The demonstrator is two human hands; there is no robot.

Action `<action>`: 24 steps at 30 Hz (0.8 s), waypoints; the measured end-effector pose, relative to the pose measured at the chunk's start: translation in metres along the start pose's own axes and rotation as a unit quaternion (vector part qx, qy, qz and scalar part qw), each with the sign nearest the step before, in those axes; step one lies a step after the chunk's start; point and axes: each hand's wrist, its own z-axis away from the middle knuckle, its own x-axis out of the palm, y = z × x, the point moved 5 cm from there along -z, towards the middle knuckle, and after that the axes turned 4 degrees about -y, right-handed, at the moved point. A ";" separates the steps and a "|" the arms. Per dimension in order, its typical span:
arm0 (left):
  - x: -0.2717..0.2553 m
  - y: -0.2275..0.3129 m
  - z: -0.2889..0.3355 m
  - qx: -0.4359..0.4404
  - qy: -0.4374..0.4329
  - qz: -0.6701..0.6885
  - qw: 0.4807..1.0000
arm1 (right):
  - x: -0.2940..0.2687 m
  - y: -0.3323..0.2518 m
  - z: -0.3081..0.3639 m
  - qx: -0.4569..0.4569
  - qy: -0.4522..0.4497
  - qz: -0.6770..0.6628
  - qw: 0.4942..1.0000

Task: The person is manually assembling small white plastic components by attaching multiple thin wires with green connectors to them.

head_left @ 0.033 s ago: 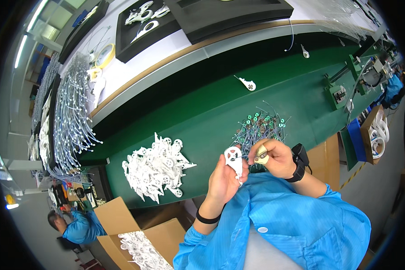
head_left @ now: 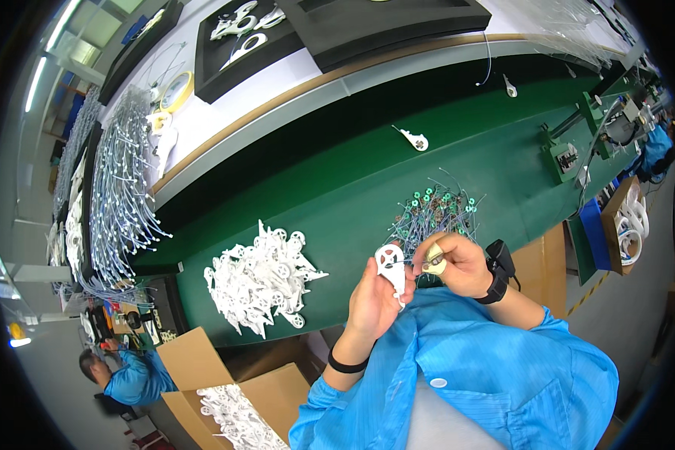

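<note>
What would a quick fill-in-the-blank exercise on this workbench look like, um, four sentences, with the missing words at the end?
1. The left hand holds a spoked part coloured ____.
2. In the picture, the heap of similar parts lies to the ____ of the tangled wires.
3. The bench top under both piles is ____.
4. The band on the left wrist is ____.

Missing words: white; left; green; black.

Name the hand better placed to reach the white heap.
Left, probably: the left hand is nearer the white heap, though it holds a white part; the right hand, gripping a yellowish piece, is farther.
</note>
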 end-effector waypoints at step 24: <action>-0.011 0.017 0.001 0.232 0.130 -0.392 0.881 | 0.014 0.050 0.014 0.104 0.098 0.036 0.989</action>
